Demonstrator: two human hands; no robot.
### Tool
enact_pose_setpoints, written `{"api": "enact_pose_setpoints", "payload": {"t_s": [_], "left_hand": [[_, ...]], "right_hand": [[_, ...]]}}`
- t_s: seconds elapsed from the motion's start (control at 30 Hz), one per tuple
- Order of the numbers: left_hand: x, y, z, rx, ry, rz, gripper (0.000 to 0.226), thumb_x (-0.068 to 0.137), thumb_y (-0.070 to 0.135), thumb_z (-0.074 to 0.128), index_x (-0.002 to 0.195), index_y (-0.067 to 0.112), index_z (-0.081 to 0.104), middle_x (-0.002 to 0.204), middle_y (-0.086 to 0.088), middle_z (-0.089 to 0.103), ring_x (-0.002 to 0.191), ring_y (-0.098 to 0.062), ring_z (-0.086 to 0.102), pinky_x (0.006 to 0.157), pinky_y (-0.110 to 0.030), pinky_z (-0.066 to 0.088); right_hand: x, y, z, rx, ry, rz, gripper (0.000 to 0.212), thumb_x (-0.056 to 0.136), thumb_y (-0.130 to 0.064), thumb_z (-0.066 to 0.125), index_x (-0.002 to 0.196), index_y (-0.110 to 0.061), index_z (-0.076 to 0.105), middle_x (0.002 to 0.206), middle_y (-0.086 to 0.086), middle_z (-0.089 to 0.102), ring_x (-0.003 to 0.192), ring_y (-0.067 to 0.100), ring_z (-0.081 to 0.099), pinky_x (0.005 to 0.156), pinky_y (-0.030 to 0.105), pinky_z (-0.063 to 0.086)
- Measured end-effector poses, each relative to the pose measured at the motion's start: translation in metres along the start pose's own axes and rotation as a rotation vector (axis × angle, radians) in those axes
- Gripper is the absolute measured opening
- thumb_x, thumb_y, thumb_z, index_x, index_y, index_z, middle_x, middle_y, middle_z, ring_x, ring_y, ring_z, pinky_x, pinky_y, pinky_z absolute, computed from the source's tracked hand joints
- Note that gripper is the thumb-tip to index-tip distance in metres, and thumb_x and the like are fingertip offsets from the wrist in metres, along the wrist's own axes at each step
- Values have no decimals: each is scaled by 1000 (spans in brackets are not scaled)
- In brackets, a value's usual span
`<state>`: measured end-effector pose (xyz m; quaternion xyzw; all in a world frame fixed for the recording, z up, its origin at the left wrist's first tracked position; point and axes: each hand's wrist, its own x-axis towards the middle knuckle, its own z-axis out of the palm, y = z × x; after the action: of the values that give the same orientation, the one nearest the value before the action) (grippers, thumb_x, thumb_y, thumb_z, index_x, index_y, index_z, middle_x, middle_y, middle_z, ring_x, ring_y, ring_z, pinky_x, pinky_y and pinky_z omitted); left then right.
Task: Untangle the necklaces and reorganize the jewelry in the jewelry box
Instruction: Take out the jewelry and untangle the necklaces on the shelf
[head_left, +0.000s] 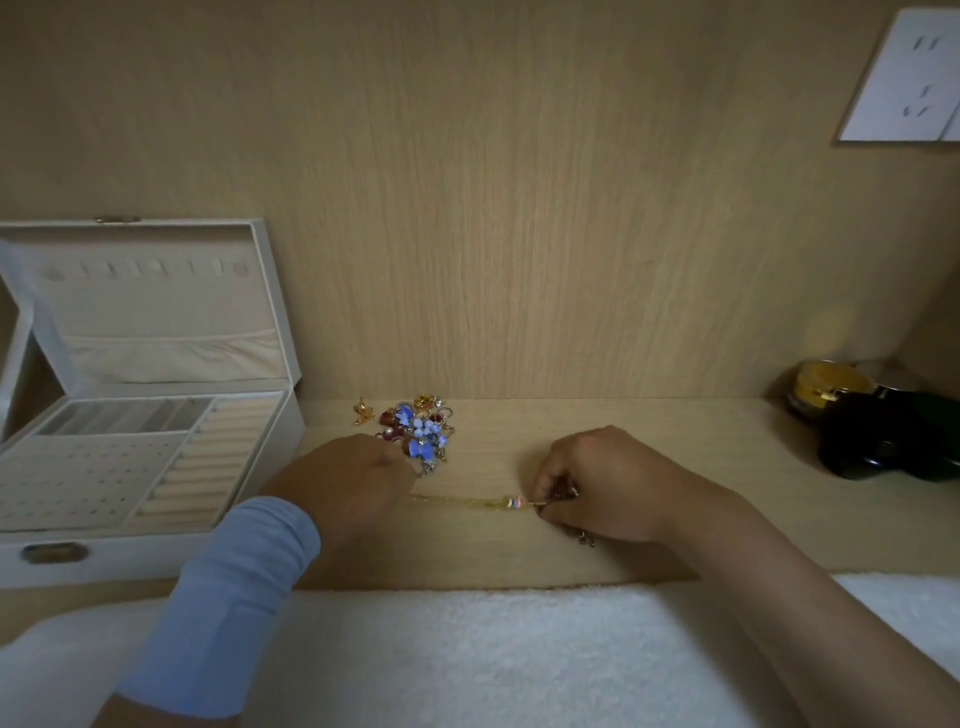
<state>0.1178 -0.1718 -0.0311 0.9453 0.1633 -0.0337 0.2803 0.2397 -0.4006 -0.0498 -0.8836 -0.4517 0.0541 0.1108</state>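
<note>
A thin gold necklace chain (467, 502) with small coloured beads near its right end is stretched taut over the wooden desk. My left hand (348, 483) pinches its left end, and my right hand (592, 483) pinches the right end by the beads. A tangled heap of jewelry (418, 428), blue, red and gold, lies just behind my left hand. A small gold piece (362, 411) sits apart at the heap's left. The white jewelry box (119, 447) stands open at the left, its ring rolls and compartments bare.
A black object (893, 441) and a round yellow-lidded tin (826, 389) sit at the back right. A white fluffy towel (493, 654) covers the near edge. The wooden back panel (519, 208) rises close behind, with a wall socket (904, 78) at upper right.
</note>
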Motion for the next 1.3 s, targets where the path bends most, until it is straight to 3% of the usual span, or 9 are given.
{"api": "enact_pose_setpoints", "payload": {"t_s": [0.07,0.27,0.37,0.47,0.57,0.67,0.9,1.03,1.3], "left_hand": [[-1,2,0,146,-36,-60,33,93,34,41,63,21,47,70,5,50,70,-12,48,63,-27,34],[3,0,11,464,-204,-182,23,94,40,42,95,22,57,109,1,56,107,-18,55,88,-28,44],[-3,7,10,518,-213,-144,16,92,35,47,96,25,58,109,5,58,102,-15,55,87,-26,45],[-9,20,14,617,-78,-47,20,89,33,50,100,25,64,108,6,59,102,-16,57,90,-30,50],[-3,39,35,425,100,186,25,89,40,55,111,31,65,114,10,57,111,-13,53,93,-32,46],[5,54,65,327,79,331,34,91,47,54,121,35,64,120,12,56,116,-10,48,93,-32,45],[13,46,77,389,233,414,21,94,29,45,97,26,66,100,10,57,97,-10,51,77,-29,49],[12,40,79,105,218,369,8,88,23,52,84,23,59,87,10,58,89,-9,51,77,-24,44],[6,45,66,-584,-12,175,18,87,1,50,76,12,59,64,-5,66,59,-14,57,59,-26,49]], "right_hand": [[-2,4,-6,-32,-23,53,11,81,-34,71,92,-34,74,90,-20,68,87,1,61,83,20,36],[-4,5,-14,-95,-95,120,19,80,-33,71,99,-37,75,94,-21,69,90,2,61,86,23,40],[-4,6,-15,-105,-99,118,24,79,-33,71,102,-38,72,97,-21,67,93,0,59,87,22,39],[-2,7,-13,-6,-65,81,19,82,-32,69,99,-39,73,98,-22,67,93,-2,58,87,18,39],[-1,4,-8,45,-31,40,13,84,-31,70,94,-37,76,93,-24,67,87,-3,58,79,14,39],[-1,3,-5,64,-59,32,15,84,-25,70,93,-35,77,90,-24,66,82,-5,57,72,8,36],[-3,13,-11,120,-120,116,14,81,-23,73,89,-33,77,90,-19,71,79,-5,58,72,12,39],[-3,15,-12,158,-153,146,16,80,-22,74,89,-35,75,82,-21,69,78,-6,59,69,11,38],[-4,9,-11,249,-86,70,8,83,-32,75,91,-35,76,85,-19,69,79,-8,59,69,9,41]]}}
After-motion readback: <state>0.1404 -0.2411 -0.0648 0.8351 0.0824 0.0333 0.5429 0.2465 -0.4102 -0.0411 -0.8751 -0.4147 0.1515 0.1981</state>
